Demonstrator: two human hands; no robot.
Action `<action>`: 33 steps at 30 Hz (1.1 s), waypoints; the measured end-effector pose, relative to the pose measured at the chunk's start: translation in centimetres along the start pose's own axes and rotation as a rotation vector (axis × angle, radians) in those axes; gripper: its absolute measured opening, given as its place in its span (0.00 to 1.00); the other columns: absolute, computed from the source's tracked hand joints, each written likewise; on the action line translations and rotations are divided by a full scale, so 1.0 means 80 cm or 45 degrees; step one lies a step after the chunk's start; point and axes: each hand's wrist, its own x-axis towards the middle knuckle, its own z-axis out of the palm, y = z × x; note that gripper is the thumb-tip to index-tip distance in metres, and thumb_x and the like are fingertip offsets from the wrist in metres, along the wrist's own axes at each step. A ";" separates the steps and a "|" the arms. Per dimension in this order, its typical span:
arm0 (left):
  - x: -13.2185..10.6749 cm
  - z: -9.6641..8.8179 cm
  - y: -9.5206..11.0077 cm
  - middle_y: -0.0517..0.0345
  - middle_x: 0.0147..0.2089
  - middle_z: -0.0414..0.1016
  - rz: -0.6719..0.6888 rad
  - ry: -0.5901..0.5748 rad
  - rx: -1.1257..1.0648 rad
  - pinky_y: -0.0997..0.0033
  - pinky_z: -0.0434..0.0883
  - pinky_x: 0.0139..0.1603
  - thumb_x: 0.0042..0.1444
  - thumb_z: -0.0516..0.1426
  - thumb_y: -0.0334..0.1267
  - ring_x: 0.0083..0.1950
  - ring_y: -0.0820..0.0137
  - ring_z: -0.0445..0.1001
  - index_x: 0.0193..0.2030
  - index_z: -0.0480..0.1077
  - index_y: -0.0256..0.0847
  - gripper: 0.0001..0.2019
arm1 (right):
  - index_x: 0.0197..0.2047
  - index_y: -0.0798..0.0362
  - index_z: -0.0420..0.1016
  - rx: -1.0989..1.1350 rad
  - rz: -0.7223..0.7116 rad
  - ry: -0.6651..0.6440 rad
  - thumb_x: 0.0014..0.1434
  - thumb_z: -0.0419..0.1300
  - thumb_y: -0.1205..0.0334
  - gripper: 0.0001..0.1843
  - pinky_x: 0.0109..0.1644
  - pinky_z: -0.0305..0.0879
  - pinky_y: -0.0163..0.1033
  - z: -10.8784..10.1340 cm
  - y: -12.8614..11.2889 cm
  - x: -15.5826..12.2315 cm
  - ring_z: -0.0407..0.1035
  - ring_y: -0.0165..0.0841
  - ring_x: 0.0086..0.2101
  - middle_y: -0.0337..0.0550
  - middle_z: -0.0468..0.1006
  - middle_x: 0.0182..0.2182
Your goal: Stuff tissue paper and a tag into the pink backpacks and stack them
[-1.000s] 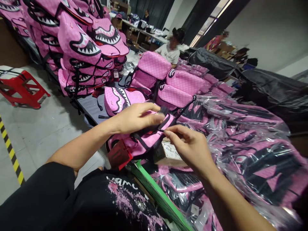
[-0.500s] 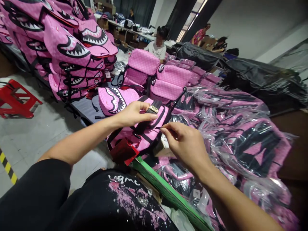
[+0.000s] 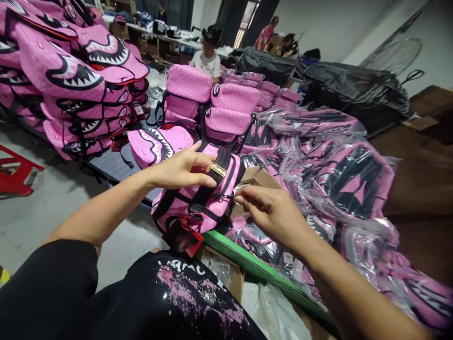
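My left hand [image 3: 182, 166] grips the top of a small pink bag [image 3: 198, 193] with black straps, a gold clasp [image 3: 218, 170] and a red hang tag [image 3: 184, 236]. My right hand [image 3: 271, 212] pinches something small at the bag's right side, by the zipper; I cannot make out what it holds. The bag rests at the table's near edge, over a brown cardboard box [image 3: 260, 178].
Pink shark-mouth bags [image 3: 78, 80] are stacked high at the left. Bagged pink bags in clear plastic [image 3: 336, 174] cover the right. A green table edge [image 3: 269, 276] runs below. A seated person [image 3: 207, 56] works at the far end. A red stool [image 3: 14, 172] stands on the floor.
The view has swung right and down. My left hand has shifted on the bag's top so the gold clasp shows, and my right hand stays pinched at the bag's side.
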 end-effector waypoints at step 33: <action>0.029 -0.026 -0.015 0.48 0.64 0.68 0.315 0.134 0.613 0.49 0.60 0.66 0.57 0.61 0.49 0.67 0.55 0.63 0.56 0.69 0.47 0.22 | 0.63 0.48 0.64 0.624 0.168 0.357 0.68 0.53 0.54 0.22 0.41 0.73 0.39 0.057 -0.012 0.016 0.76 0.33 0.37 0.43 0.79 0.37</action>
